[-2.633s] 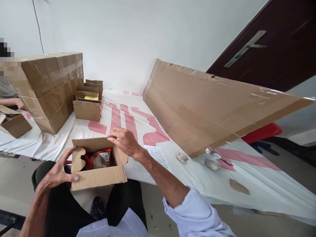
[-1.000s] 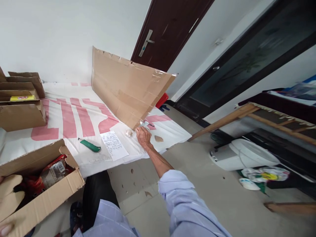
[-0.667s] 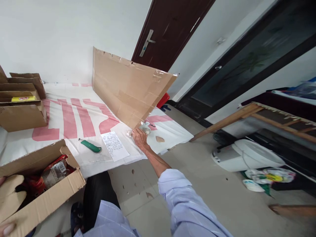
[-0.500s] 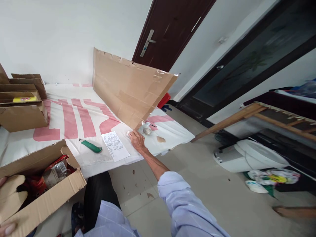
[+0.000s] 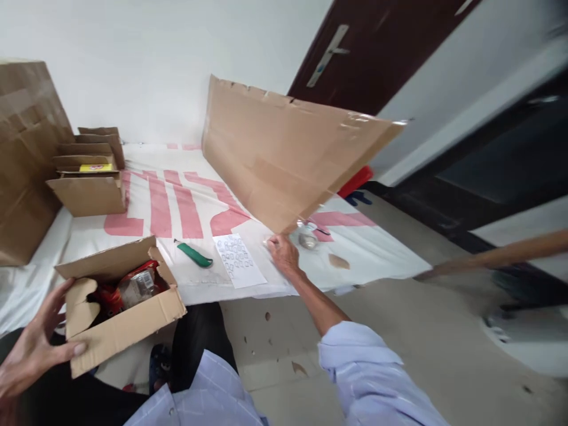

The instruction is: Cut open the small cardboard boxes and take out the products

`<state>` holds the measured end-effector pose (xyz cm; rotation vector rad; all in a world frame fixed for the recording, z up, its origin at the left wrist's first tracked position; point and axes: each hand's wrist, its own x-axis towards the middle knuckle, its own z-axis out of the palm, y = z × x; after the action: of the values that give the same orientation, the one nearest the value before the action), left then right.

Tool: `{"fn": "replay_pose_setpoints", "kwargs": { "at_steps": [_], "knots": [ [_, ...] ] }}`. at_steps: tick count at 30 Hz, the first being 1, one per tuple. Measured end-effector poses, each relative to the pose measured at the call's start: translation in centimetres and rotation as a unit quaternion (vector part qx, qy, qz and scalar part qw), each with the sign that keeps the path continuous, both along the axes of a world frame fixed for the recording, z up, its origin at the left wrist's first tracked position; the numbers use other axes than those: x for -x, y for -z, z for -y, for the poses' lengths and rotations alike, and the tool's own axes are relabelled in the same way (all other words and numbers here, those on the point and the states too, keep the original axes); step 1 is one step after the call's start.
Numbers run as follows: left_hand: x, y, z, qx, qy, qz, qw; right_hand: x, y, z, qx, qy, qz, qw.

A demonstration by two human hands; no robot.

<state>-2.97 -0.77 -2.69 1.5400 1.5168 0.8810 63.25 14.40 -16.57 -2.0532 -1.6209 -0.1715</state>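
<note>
The open box [image 5: 119, 307] rests on the person's lap at the near edge of the bench [image 5: 186, 284], flaps up, with red packets [image 5: 133, 285] inside. The left hand [image 5: 33, 349] steadies its left end, fingers spread wide along the side and thumb pressed on the front wall. The right hand [image 5: 284, 253] is stretched out flat on the bench cover, its fingers bent around something small and clear just under the edge of the big cardboard sheet [image 5: 284, 160]; the blur makes it hard to tell whether they grip it or only touch it. A tape roll [image 5: 307, 239] lies just beside that hand, and a brown scrap [image 5: 339, 261] a little further right. Between box and hand lie a green knife [image 5: 194, 254] and a printed sheet [image 5: 238, 260]. Further back stand small open cartons [image 5: 91, 177] and a stack of taped cartons [image 5: 26, 154].
</note>
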Motion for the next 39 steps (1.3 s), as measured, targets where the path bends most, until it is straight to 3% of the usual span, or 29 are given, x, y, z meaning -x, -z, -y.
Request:
{"fn": "replay_pose_setpoints", "kwargs": {
  "at_steps": [5,8,12,14,17,20,23,26,30,34,39],
  "knots": [
    [-1.0,-0.8,0.7,-0.001,0.019,0.056,0.998,-0.1,0.7,0.5,0.019,0.021,-0.04,0.999],
    [-1.1,-0.7,1.0,-0.01,0.042,0.058,0.997,-0.3,0.6,1.1,0.033,0.03,-0.017,0.999],
    [-1.0,-0.4,1.2,-0.02,0.058,0.049,0.997,1.8,-1.4,1.5,-0.022,0.01,0.044,0.999],
    [-1.0,-0.2,1.2,-0.019,0.059,0.044,0.997,5.0,-3.8,1.5,-0.067,-0.047,0.03,0.996],
    [-1.0,0.0,1.1,-0.023,0.06,0.042,0.997,12.4,-8.9,2.3,-0.12,-0.2,-0.038,0.972],
    [-1.1,0.2,1.0,-0.025,0.059,0.04,0.997,21.5,-14.1,4.1,-0.112,-0.402,-0.078,0.906],
    [-1.2,0.5,1.0,-0.028,0.058,0.043,0.997,29.7,-17.1,5.7,-0.055,-0.575,-0.05,0.815],
    [-1.1,1.0,0.9,-0.035,0.063,0.048,0.996,35.1,-17.6,5.9,0.056,-0.614,0.098,0.781],
    [-0.6,1.7,0.9,-0.029,0.079,0.06,0.995,37.7,-16.6,5.1,0.139,-0.585,0.234,0.764],
    [-0.1,2.2,0.8,-0.036,0.095,0.055,0.993,38.1,-16.0,4.7,0.143,-0.571,0.266,0.763],
    [-0.8,2.3,0.9,-0.064,0.074,-0.004,0.995,38.2,-16.5,4.7,0.122,-0.545,0.245,0.793]
  ]
}}
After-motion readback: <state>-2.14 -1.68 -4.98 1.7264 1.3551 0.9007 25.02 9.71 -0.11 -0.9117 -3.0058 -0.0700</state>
